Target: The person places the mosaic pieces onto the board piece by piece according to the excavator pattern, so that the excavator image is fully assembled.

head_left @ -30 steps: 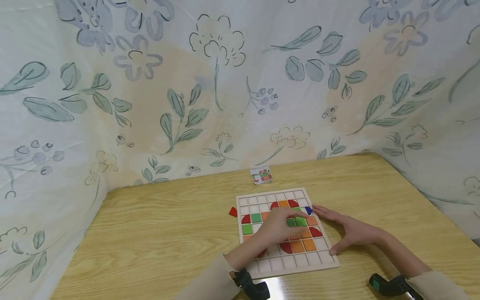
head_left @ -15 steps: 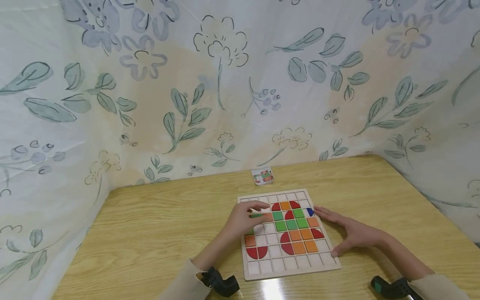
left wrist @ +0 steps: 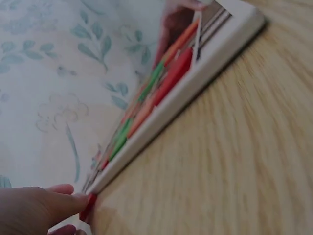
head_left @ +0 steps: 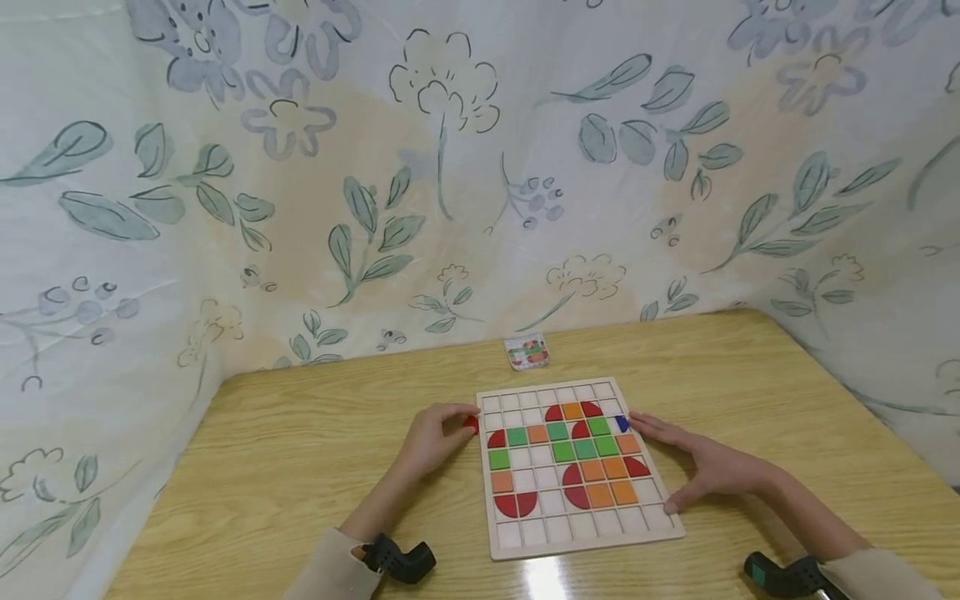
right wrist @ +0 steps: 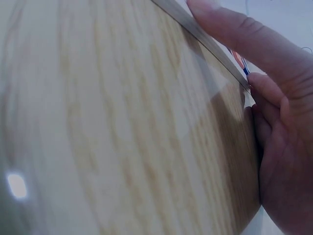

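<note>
A white gridded board (head_left: 555, 533) lies on the table, with red, orange, green and salmon tiles set in several of its cells. Just beyond the board's left edge is a loose red tile (head_left: 472, 424). My left hand (head_left: 431, 442) pinches that tile between thumb and fingers; the left wrist view shows the red tile (left wrist: 88, 207) at the fingertips, mostly covered. On the other side, my right hand (head_left: 712, 462) rests spread along the board's right edge, thumb near the front corner. A blue rounded tile (head_left: 622, 424) sits in a cell by its fingertips.
Behind the board lies a small card (head_left: 527, 352) printed with a coloured grid pattern. The wood-grain table (head_left: 315, 433) ends at the back against a hanging floral cloth (head_left: 480, 208).
My left hand has moved left from above the middle of the board, past its left edge, to the red tile there. The right hand stays at the board's right edge.
</note>
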{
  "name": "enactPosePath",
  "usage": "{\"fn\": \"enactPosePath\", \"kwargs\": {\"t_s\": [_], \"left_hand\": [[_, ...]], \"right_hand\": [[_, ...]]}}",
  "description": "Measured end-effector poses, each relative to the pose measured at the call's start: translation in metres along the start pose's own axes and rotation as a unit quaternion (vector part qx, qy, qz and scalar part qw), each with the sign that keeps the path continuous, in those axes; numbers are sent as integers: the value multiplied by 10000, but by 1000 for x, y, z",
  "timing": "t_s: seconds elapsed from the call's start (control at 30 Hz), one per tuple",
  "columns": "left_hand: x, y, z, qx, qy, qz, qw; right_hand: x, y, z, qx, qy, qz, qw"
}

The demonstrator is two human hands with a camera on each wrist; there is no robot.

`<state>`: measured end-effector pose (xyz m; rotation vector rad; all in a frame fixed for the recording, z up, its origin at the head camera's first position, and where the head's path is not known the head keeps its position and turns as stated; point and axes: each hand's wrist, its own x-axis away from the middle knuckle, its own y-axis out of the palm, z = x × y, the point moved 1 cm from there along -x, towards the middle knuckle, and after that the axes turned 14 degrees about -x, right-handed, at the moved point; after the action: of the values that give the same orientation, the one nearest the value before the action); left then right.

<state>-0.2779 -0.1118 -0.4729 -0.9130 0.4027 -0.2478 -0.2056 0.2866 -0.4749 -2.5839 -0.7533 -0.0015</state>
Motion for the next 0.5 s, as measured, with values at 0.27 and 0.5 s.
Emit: {"fn": "enactPosePath", "kwargs": {"t_s": [0.27,0.5], "left_hand": [[3,-5,-8,-1054,-104,301,9939],[10,-12,-10,-1785,-241,583,9819]], "right_hand": [[-1,0,1,-39,-21,-20,10000],[-1,0,-1,-22,-49,-15,10000]]}}
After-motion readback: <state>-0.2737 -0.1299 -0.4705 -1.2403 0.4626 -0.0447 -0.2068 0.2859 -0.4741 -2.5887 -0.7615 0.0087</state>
